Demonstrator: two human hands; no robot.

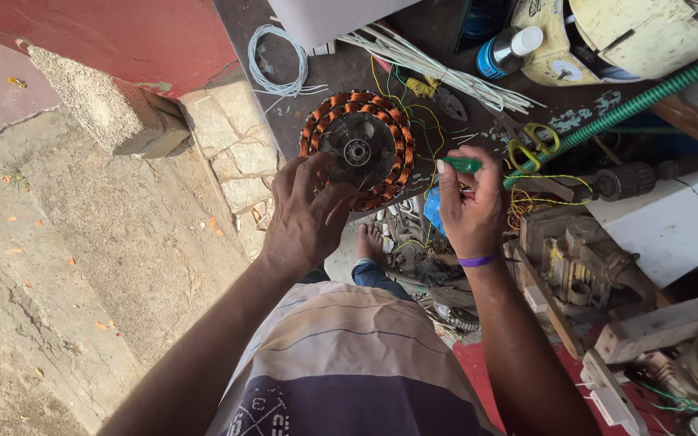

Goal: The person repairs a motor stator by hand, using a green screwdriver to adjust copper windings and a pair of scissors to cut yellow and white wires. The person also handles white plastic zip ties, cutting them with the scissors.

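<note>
Round motor stator with copper-orange wire coils around a dark metal hub (359,149) lies flat on the dark, scuffed counter (240,32), at its near edge, just in front of the person. Left hand (307,211) rests on the near-left rim of the winding, fingers spread and pressing, steadying it rather than closed around anything. Right hand (470,206) is clenched on a small green-handled tool (462,165), held up just right of the stator, tip pointing left toward the coils but not touching them; what kind of tip it has cannot be told. Thin yellow and green lead wires (414,113) trail from the far-right side of the winding toward a bundle of white sleeved wires (438,69) farther back. Blue spray can with white cap (504,52) stands far right; green ribbed hose (640,101) crosses the right side; yellow-handled scissors (533,145) lie near the hose. Judgement: work sits at the coil-dressing or lead-connection stage, stator braced, tool poised. Next move likely calls for bringing the tip onto the right rim of the coils with a light touch, left hand holding the stator from turning, and care not to nick the wire enamel.
</note>
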